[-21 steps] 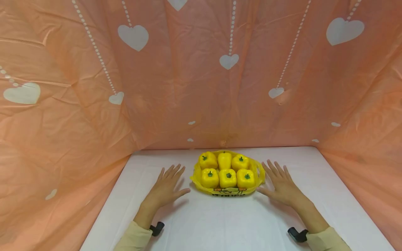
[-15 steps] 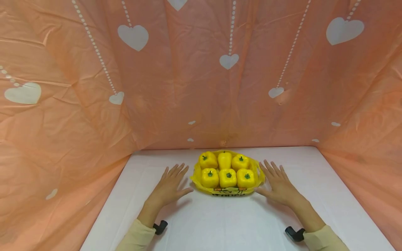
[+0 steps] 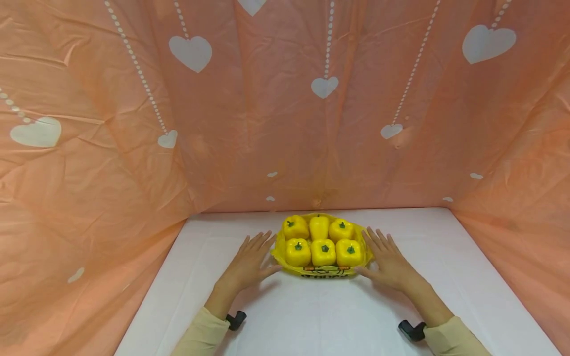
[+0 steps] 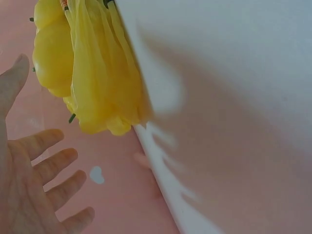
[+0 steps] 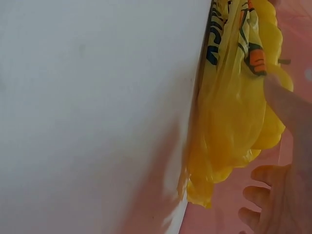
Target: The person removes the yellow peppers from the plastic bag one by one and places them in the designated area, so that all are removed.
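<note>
Head view: a yellow plastic bag (image 3: 291, 268) is resting on the white table (image 3: 320, 311). Six yellow peppers (image 3: 323, 253) with green stems are sitting in the bag, in two rows of three. The left hand (image 3: 249, 263) is hovering just beside the bag's left end, its fingers extending straight and spreading wide. The right hand (image 3: 392, 263) is mirroring it at the bag's right end, also wide; its fingertips are overlapping the bag's edge, and contact cannot be told. A peach backdrop (image 3: 285, 158) is hanging behind the bag.

Left wrist view: the thumb is standing wide of the four fingers, and a gap is showing between it and the bag. A dark shadow (image 4: 214, 117) is falling beside the bag.

Right wrist view: the thumb is overlapping the bag's side; touch cannot be confirmed. Black lettering (image 5: 213, 48) is showing on the bag.
</note>
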`<state>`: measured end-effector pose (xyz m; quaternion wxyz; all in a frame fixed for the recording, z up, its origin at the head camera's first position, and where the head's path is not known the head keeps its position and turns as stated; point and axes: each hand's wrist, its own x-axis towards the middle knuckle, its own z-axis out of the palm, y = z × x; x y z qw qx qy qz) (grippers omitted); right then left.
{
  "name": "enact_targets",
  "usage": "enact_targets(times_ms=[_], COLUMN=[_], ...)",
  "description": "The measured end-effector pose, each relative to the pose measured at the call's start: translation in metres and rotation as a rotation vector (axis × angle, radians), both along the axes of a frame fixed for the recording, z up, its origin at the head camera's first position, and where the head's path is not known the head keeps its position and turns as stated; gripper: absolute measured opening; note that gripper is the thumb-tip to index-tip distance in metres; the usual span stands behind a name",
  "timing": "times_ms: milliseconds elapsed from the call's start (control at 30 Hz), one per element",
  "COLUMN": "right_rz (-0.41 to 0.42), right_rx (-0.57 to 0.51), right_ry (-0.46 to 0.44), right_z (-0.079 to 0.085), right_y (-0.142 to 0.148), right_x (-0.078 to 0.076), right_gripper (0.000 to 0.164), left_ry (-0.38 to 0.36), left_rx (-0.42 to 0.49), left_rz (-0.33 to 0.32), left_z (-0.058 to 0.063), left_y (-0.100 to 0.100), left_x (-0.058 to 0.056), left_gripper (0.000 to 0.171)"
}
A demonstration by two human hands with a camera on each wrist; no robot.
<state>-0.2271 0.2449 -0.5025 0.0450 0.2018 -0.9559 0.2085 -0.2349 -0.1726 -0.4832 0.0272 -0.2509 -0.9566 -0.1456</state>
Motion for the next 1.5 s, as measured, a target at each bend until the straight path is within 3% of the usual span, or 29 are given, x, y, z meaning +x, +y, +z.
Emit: enact_targets(times_ms=[833,1067,1267,1500], right_rz=[-0.007,-0.008,-0.008,-0.006], right_rx=[0.025,0.004,0.008,0.009], right_ry=[-0.033,-0.062,-0.034,-0.034], right_z=[-0.004,-0.004,-0.004,-0.002], right_y=[-0.016,-0.021,-0.022,-0.021], right_x=[-0.004,-0.004,-0.004,-0.004], right_gripper=[0.111,0.111,0.112,0.113], left_ry=[0.040,0.033,0.047,0.008], left_rx=[0.078,0.088,0.103,0.124], left_rz=[-0.038,-0.010,0.009,0.045], left_z=[-0.007,-0.010,-0.010,-0.011], left_y=[0.032,0.038,0.042,0.046], left_x=[-0.014,-0.015,-0.014,-0.014], left_gripper=[0.075,0.076,0.075,0.073])
